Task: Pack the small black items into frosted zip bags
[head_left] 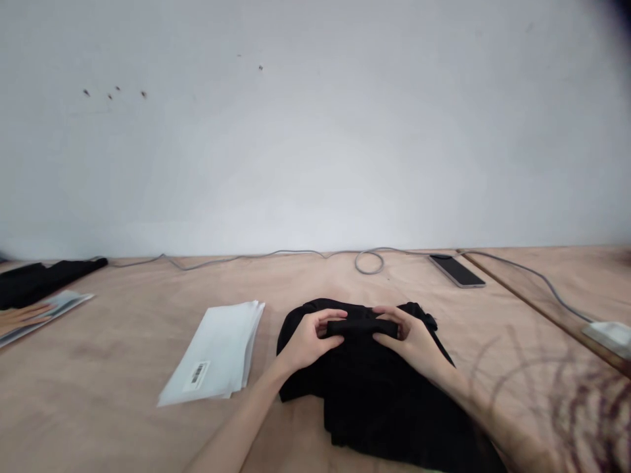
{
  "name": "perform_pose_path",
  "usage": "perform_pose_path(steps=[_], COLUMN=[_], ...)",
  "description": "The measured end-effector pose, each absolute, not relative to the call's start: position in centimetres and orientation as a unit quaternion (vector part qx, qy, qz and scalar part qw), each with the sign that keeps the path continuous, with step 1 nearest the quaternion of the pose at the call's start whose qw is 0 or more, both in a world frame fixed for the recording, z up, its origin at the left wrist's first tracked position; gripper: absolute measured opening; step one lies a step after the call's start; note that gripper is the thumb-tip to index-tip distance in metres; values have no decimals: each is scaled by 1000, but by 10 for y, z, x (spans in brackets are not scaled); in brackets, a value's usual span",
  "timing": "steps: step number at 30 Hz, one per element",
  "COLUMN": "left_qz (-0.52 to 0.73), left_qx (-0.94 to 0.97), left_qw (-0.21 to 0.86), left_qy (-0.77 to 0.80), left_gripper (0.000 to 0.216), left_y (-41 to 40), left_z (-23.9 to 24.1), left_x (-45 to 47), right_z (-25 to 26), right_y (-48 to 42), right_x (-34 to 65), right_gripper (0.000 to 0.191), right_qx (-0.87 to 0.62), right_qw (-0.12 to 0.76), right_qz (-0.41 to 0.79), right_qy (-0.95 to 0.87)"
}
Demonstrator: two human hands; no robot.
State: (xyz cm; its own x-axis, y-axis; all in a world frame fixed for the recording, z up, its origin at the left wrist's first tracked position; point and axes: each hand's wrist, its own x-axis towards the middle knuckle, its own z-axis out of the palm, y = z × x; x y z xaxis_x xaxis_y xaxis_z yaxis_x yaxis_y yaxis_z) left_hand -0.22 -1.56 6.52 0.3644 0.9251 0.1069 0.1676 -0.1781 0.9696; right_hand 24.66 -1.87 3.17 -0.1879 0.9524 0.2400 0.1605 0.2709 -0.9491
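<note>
On the table (118,368) right before me, a black garment (394,407) lies loosely spread. Toward its far edge, my left hand (306,338) and right hand (413,336) grip a folded strip (362,327) of it at either end, pinched between thumbs (334,342) on the near side and fingers (335,314) on the far side. Leftward lie stacked white packets (217,345); beyond, rightward, a smartphone (458,270).

Black cloth (389,407): plain, limp, unevenly spread. A narrow folded band (362,326) spans the gap between the left hand (308,338) and the right hand (414,338), one end pinched in each. Remaining fabric lies beneath both hands, extending beyond them and nearer the body.
</note>
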Motion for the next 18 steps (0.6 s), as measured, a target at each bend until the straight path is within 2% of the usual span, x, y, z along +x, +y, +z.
perform_pose_path(steps=[4, 8, 10, 13, 16, 18], left_qz=[375, 356, 337, 312, 296, 272], left_qx=[699, 766, 792, 810, 812, 818], left_qw=[468, 408, 390, 377, 337, 314], left_qy=[389, 346, 327, 322, 374, 397], left_gripper=[23, 31, 33, 25, 17, 31], left_y=[-18, -30, -39, -52, -58, -59], left_z=[63, 70, 73, 73, 71, 70], left_x=[-7, -22, -29, -34, -34, -33], right_z=[29, 38, 46, 53, 50, 45], right_y=[-26, -45, -55, -63, -63, -60], right_x=[248, 246, 243, 238, 231, 228], right_gripper=[13, 29, 29, 18, 28, 16], right_qx=[-378, -302, -276, -259, -323, -392], right_qw=[462, 417, 378, 332, 338, 346], right_qz=[305, 184, 192, 269, 308, 278], right_qy=[-743, -838, -862, -866, -829, -805])
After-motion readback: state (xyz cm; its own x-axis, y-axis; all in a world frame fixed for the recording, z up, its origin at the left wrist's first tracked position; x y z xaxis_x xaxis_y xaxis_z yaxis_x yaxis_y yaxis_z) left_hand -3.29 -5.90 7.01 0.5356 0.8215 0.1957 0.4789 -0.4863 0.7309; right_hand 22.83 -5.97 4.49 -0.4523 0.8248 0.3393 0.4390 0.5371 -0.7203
